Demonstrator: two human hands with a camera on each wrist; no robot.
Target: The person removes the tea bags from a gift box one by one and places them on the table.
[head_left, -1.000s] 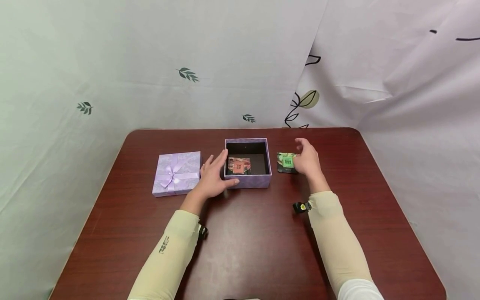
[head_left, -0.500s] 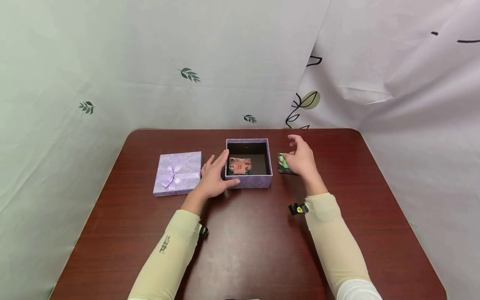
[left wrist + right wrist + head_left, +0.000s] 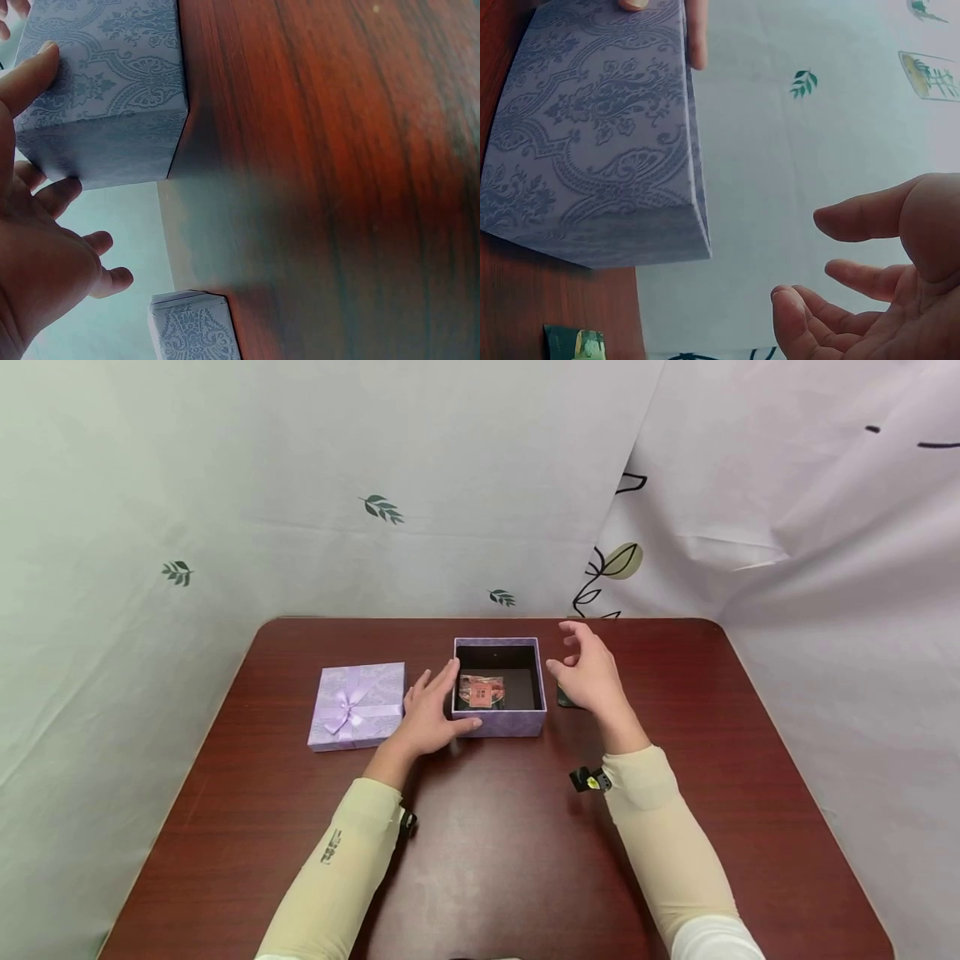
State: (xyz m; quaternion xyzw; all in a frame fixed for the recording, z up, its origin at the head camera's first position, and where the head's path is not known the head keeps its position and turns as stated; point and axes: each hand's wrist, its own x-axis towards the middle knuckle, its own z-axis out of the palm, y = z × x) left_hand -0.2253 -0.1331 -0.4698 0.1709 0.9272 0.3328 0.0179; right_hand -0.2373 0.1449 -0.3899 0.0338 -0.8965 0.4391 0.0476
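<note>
touching the purple box [image 3: 502,724] with spread fingers, the left hand [image 3: 426,717] is at its left side, with the thumb on the front wall. its fingers are stretched out and do not curl round the box. the box stands near the back edge of the counter [image 3: 487,843], about halfway between the left and right edges, same as a second ago. a red packet [image 3: 482,692] lies inside it, on the side by the left hand. the right hand [image 3: 590,678] was over the right part of the green packet [image 3: 571,343] a second ago; now it is farther left, near the box, and a bit closer to the back edge. its thumb and bent fingers are well apart, with nothing in them. the green packet lies on the counter, between the box and the right edge, and the head view now shows only a dark bit of it past the hand. the lid [image 3: 384,687] with its bow [image 3: 347,713] has stayed put toward the back left corner.
</note>
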